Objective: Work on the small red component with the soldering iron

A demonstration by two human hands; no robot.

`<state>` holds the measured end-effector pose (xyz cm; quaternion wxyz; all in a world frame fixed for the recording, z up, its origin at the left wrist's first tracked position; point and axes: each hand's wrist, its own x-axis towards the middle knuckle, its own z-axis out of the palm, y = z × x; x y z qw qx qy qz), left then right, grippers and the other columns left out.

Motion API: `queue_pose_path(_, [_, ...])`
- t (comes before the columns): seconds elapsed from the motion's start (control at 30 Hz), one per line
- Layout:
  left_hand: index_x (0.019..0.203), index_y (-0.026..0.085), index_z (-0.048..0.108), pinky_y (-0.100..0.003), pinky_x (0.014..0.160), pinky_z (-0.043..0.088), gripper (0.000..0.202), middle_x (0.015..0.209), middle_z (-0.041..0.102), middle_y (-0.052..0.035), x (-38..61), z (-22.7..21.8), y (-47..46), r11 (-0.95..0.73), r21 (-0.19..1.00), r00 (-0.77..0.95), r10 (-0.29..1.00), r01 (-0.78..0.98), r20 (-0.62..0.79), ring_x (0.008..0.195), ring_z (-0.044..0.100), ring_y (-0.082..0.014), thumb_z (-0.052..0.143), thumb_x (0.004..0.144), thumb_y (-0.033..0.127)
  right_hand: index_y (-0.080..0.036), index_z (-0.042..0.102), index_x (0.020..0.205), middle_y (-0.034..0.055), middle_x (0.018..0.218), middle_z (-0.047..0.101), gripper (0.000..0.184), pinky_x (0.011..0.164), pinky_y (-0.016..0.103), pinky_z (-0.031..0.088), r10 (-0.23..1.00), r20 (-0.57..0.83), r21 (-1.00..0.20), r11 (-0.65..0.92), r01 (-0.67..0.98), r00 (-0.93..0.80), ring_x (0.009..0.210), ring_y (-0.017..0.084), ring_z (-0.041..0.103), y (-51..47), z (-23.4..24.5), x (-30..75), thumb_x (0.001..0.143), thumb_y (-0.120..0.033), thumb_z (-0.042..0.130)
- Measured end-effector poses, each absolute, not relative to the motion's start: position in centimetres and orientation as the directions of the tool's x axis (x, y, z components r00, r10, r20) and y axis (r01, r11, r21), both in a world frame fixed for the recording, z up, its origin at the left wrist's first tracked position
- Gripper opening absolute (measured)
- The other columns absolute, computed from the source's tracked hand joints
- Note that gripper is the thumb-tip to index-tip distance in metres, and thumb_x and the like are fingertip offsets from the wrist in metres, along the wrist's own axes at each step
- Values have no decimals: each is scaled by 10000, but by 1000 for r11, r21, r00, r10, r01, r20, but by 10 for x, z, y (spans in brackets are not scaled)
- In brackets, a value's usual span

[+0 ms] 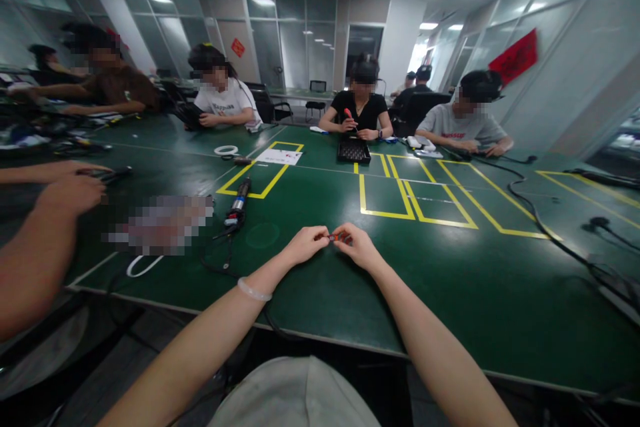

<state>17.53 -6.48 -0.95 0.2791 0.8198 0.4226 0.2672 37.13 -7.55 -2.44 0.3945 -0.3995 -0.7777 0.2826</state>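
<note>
Above the green table, my two hands meet in front of me. A small orange-and-dark object (341, 237) sits between them, mostly hidden by fingers and too small to identify. My right hand (361, 247) is closed around its right part. Thumb and fingers of my left hand (306, 245) are pinched together at its left end. A pale bracelet (254, 289) circles my left wrist. To the left of my hands, a dark electric screwdriver (238, 203) with a blue band lies on the table, its cable trailing toward me.
Yellow tape rectangles mark the green table (320, 300). Across it, a person works with a red-handled tool above a black tray (353, 151). A white cable coil (226, 150) and a paper sheet (278, 157) lie ahead-left. A neighbour's hands (73, 190) are at left; black cables (537, 213) run along the right.
</note>
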Motion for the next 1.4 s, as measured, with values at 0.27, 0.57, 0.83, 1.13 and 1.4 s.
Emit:
queue_pose_path(0.27, [791,185,610,-253,660,360,270,763,605,-10,174,6,-72,-569,479,512,819,669,259,713,530,-147,427,881,362,-170,604,892,-7,707,611,127,635,245,439,872,365,-786,477,393,-327,623,116,542,-75,-24,374,775,-215,584])
queue_pose_path(0.57, [952,193,612,-349,818,424,384,1006,632,-91,73,44,-81,-212,109,163,925,971,343,946,579,-247,346,907,466,-175,588,872,-4,699,604,145,592,240,418,902,310,-813,415,407,-300,607,121,533,-77,-23,378,799,-300,596])
queue_pose_path(0.83, [889,162,677,-427,723,471,680,959,690,-182,-12,33,-84,221,17,-221,975,975,-25,896,637,-359,239,838,680,-170,601,878,-2,718,601,131,592,236,398,896,336,-790,436,430,-291,612,118,510,-78,-22,377,804,-274,575])
queue_pose_path(1.13, [903,154,670,-386,757,495,525,1011,698,-163,48,16,-65,-33,-106,40,997,994,64,912,662,-305,260,920,481,-172,601,906,-1,730,609,151,608,240,408,896,338,-798,435,417,-289,621,119,511,-75,-26,379,782,-249,564])
queue_pose_path(1.4, [890,151,652,-337,733,484,462,930,707,-146,116,10,-87,-188,-72,195,974,980,113,861,673,-270,305,942,451,-184,588,927,1,767,626,159,614,244,414,894,333,-791,438,427,-300,616,117,511,-74,-26,379,784,-251,569])
